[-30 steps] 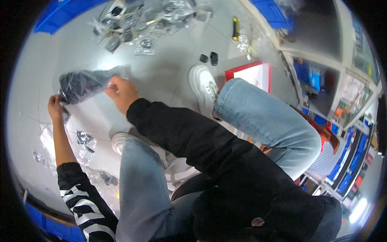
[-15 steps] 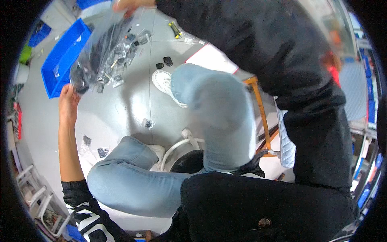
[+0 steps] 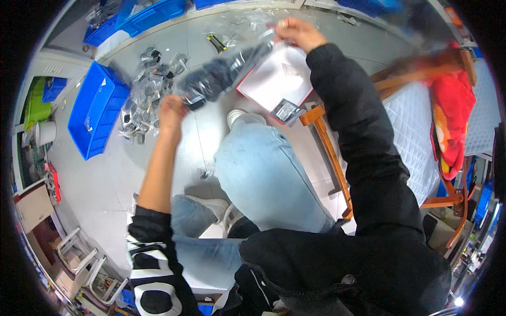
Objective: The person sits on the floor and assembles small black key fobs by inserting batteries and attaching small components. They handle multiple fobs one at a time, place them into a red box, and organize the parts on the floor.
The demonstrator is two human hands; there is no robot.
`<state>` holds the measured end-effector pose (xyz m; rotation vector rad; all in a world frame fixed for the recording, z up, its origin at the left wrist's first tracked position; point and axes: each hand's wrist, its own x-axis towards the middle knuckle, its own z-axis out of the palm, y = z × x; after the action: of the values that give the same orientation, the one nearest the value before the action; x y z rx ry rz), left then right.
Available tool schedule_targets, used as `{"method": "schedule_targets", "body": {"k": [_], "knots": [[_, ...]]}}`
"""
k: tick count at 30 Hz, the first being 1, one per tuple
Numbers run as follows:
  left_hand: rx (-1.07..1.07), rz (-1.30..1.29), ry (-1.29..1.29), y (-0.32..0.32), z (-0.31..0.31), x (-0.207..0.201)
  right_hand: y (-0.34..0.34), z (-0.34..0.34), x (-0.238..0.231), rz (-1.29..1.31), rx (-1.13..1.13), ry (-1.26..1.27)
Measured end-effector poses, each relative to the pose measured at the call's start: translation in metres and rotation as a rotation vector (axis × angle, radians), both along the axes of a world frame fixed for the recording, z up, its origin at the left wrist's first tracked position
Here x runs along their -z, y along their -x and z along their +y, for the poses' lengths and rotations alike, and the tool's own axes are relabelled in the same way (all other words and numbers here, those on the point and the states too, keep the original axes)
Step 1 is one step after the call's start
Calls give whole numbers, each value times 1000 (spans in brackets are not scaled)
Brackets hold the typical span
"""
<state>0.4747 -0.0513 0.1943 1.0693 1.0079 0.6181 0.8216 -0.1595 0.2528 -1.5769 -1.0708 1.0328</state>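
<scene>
A clear plastic bag (image 3: 221, 72) with dark things inside is stretched slantwise between my two hands, above the floor. My left hand (image 3: 173, 113) is closed on its lower left end, and my right hand (image 3: 299, 32) pinches its upper right end. What exactly the bag contains is blurred. Behind and below the bag's right end lies a shallow white box (image 3: 284, 71) with a red rim. On that box's near edge rests a small dark packet (image 3: 287, 111) with a pale label.
Many small bagged parts (image 3: 145, 100) lie heaped on the floor beside a blue bin (image 3: 97, 113). A black and yellow tool (image 3: 216, 43) sits near loose clear plastic. Right of my knee stands a wooden frame (image 3: 329, 152), with a red blanket (image 3: 450, 121) farther right.
My view has turned to the right. Both hands still hold the bag; the bag has gone from hanging beside the blue bin to being stretched across in front of my knee, right of the heap.
</scene>
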Motion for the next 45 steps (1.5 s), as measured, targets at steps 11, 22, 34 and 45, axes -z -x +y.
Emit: {"method": "schedule_targets", "body": {"k": [11, 22, 34, 45], "knots": [[-64, 145, 53, -59, -80, 96, -15, -57, 225, 423, 402, 497], [161, 215, -61, -92, -88, 74, -30, -57, 284, -871, 528, 788], [265, 194, -164, -162, -63, 52, -135, -10, 233, 510, 603, 47], [463, 308, -766, -209, -43, 25, -118, -115, 275, -461, 1114, 1039]]}}
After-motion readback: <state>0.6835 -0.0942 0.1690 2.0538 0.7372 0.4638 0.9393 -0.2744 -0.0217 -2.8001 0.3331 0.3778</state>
